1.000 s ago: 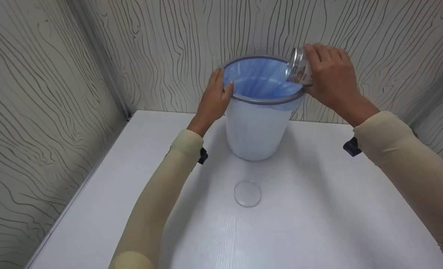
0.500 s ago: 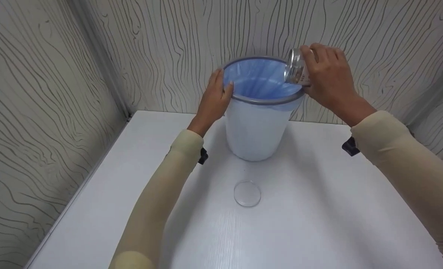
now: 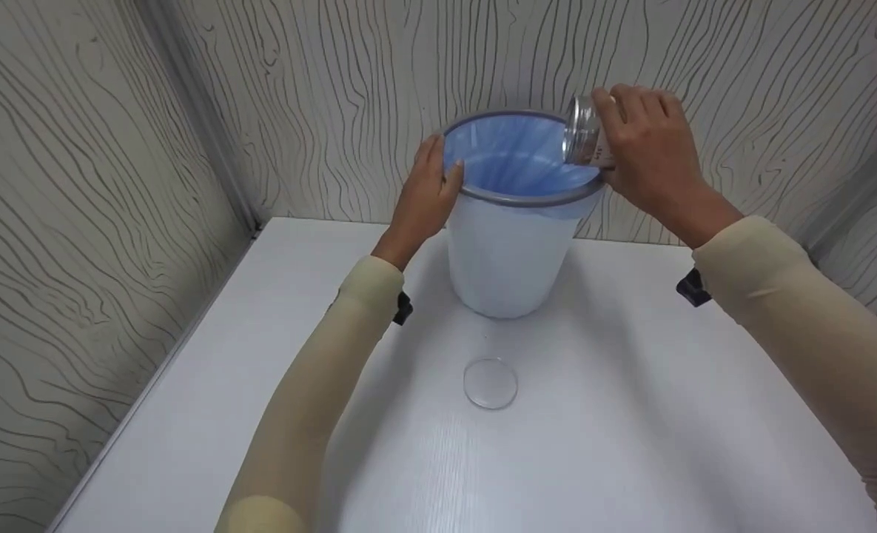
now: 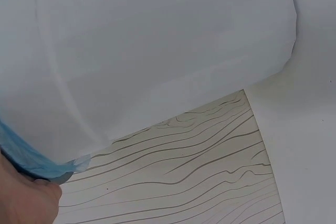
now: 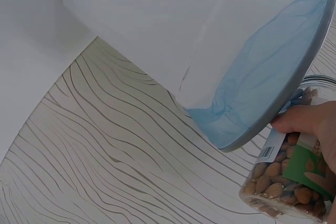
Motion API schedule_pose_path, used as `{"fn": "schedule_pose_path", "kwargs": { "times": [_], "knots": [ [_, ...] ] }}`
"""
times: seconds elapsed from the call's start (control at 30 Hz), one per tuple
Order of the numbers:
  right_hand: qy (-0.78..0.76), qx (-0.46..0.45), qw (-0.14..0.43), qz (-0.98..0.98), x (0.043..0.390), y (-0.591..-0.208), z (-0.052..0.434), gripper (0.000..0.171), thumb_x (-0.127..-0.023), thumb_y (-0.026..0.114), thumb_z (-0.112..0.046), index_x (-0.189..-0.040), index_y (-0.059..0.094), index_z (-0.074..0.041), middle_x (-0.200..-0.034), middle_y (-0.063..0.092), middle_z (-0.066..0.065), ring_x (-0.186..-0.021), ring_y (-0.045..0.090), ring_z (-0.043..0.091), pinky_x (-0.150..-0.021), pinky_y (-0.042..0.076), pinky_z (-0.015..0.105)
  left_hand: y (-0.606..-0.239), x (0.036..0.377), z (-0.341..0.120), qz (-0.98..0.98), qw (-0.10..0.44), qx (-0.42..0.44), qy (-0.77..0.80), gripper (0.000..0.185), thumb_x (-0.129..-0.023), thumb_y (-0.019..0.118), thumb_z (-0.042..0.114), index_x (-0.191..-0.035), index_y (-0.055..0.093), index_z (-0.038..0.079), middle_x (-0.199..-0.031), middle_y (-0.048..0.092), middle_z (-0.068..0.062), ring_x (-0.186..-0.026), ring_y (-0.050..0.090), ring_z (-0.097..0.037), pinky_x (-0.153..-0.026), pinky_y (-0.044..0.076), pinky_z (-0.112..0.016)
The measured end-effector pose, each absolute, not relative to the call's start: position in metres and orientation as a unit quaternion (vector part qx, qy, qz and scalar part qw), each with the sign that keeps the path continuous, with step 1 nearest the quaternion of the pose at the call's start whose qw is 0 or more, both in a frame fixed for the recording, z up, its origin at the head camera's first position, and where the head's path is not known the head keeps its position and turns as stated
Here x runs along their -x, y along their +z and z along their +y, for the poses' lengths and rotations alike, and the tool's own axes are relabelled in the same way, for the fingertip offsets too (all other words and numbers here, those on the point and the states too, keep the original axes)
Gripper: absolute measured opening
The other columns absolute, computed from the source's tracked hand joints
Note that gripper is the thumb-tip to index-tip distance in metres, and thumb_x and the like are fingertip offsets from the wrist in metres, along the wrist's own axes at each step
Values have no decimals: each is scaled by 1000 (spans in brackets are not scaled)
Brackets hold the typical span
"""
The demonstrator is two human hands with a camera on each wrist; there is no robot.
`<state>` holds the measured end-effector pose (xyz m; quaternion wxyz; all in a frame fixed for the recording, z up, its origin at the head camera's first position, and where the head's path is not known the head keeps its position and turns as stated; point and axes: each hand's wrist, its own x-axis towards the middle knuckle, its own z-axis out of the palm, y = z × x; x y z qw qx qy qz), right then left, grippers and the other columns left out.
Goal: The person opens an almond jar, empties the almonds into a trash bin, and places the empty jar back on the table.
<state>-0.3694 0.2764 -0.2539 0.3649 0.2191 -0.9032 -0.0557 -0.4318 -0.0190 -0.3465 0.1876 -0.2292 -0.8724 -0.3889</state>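
Head view shows the right hand point(image 3: 649, 152) at the upper right of the frame, fingers curled round a clear jar point(image 3: 585, 133) tipped on its side, mouth over the right edge of the bin's grey rim point(image 3: 527, 200). Tipped that way, whatever slides out would likely fall inside the bin. From the right wrist view the jar point(image 5: 286, 179) holds almonds and carries a green label, with a thumb across it just under the rim point(image 5: 286, 114).

Just left of centre, the left hand point(image 3: 423, 196) rests against the rim's left side, thumb hooked over the edge and fingers straight along the outside, apparently steadying the bin. Its wrist view catches only a corner of that hand point(image 4: 26, 200) beside the liner's edge.

A white bin point(image 3: 505, 252) lined with a blue bag point(image 3: 512, 152) stands at the back of a white table point(image 3: 630, 444), close to the patterned wall. Below it, at frame centre, a clear round lid point(image 3: 490, 383) lies flat on the table, well apart from both hands.
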Motion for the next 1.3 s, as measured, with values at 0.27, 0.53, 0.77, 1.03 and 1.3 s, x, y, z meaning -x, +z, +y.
{"fn": "schedule_pose_path", "kwargs": {
  "times": [0.27,0.53,0.77,1.03,1.3],
  "knots": [
    [-77,-227,373,-896,370,-256,276,97,-66,93,-1,-148,40,1,-136,50,29,-126,48,47,-107,36,59,-348,432,-19,-872,189,225,-392,68,-110,34,44,-161,18,1,-168,17,-12,-154,16,-17,-122,17,-28],
    [-116,-239,395,-879,374,-259,273,86,-69,87,4,-143,43,1,-133,51,29,-122,49,47,-104,37,59,-348,435,-18,-870,196,228,-391,68,-110,33,44,-161,19,1,-168,17,-12,-155,14,-17,-123,16,-28],
    [-135,-253,409,-866,376,-263,272,69,-80,75,6,-142,46,2,-132,52,29,-122,50,46,-103,38,59,-348,434,-18,-871,185,222,-396,69,-109,33,45,-161,19,2,-169,16,-12,-155,14,-17,-123,17,-30],
    [-149,-260,416,-858,376,-263,271,69,-80,76,6,-142,46,3,-132,53,28,-122,50,45,-103,39,59,-348,436,-18,-873,189,221,-392,68,-110,35,43,-161,20,1,-168,18,-12,-154,17,-18,-122,20,-30],
    [-150,-266,413,-858,377,-262,269,67,-80,75,8,-142,48,3,-132,54,27,-122,51,44,-103,38,58,-348,436,-19,-873,194,221,-388,66,-110,35,41,-161,20,3,-167,19,-12,-154,19,-19,-122,20,-29]
  ]
}}
